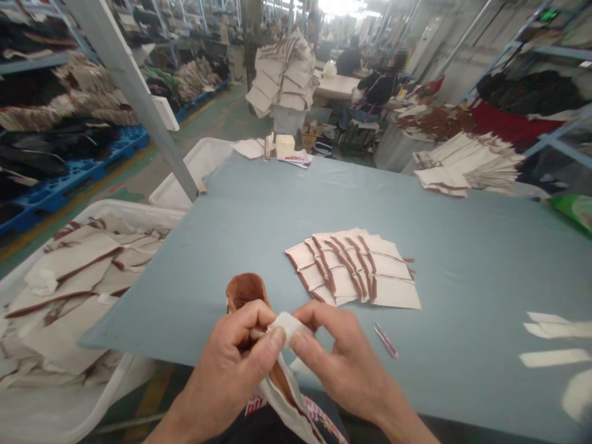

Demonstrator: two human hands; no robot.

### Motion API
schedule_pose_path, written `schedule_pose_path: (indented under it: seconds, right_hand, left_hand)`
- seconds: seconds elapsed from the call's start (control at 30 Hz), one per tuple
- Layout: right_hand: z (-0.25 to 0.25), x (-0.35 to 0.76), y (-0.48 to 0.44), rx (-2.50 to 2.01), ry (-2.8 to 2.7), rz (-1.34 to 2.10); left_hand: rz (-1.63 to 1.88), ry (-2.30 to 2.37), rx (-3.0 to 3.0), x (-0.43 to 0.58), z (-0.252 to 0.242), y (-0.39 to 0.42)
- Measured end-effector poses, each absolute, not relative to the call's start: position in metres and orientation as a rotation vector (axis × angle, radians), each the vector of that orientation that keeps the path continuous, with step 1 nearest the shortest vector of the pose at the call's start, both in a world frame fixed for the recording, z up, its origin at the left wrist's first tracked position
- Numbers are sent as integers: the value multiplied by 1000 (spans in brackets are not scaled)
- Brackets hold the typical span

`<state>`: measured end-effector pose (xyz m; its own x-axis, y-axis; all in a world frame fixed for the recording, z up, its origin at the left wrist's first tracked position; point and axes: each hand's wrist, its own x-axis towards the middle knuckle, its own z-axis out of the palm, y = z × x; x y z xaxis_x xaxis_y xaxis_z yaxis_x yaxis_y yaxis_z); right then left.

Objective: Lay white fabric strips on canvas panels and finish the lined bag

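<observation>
At the near edge of the table, my left hand [226,364] is closed on a cream fabric piece with brown suede-like lining [246,288]. One end of it curls up beyond the fingers, and the rest hangs toward my lap. A small white patch [285,322] lies between both thumbs. My right hand [346,357] pinches the patch's right side. Whether the patch is joined to the fabric piece is hidden by my fingers. A fanned stack of cream panels with brown edging [351,265] lies just beyond my hands. Small pinkish snips or tweezers [385,340] rest beside my right hand.
The blue-grey tabletop [240,209] carries cream strips [555,357] at right and a cream bundle [472,166] at the far right. A yellowish block [285,145] stands at the back edge. A white bin [134,213] of fabric pieces and a metal post [143,92] are left. A person [377,89] sits beyond.
</observation>
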<state>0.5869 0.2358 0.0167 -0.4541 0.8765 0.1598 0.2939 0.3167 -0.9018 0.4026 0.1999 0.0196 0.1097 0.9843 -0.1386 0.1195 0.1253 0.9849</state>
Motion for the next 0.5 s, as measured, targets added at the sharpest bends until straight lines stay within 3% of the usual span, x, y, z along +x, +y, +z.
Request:
schedule_pose_path:
  seconds: [0.1,0.3,0.4,0.5]
  right_hand:
    - [13,591,241,-929,-1869,1014]
    - [5,595,244,-853,-1752,1256]
    - [2,594,245,-854,-1766,1172]
    - [2,599,249,-780,-1863,882]
  left_hand:
    - [934,1297,1324,407,19,200]
    - [880,1279,1380,409,20,209]
    - [878,1278,1397,410,21,213]
    - [892,1279,1402,411,18,213]
